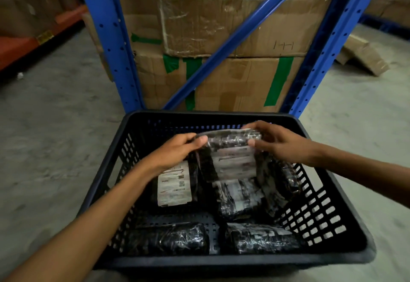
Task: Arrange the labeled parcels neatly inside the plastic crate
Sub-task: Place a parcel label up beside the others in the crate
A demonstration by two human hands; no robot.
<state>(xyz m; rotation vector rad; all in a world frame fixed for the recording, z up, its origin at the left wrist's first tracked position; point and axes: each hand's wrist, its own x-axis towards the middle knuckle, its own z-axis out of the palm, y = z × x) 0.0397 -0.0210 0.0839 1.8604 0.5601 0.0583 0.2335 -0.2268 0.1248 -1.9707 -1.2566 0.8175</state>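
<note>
A dark plastic crate (328, 213) with slotted walls stands on the floor in front of me. Both hands hold one black plastic-wrapped parcel (230, 159) with a white label, tilted upright over the far half of the crate. My left hand (175, 150) grips its top left corner, my right hand (277, 142) its top right corner. Below lie several more parcels: one with a clear white label (175, 186) at the left, one under the held parcel (239, 199), and two black ones near the front wall (175, 239) (257, 237).
Right behind the crate rises a blue steel rack (124, 60) with a diagonal brace, filled with large taped cardboard boxes (221, 22). An orange rack beam (26, 44) runs at the far left. Flattened cardboard (363, 55) lies on the concrete floor at the right.
</note>
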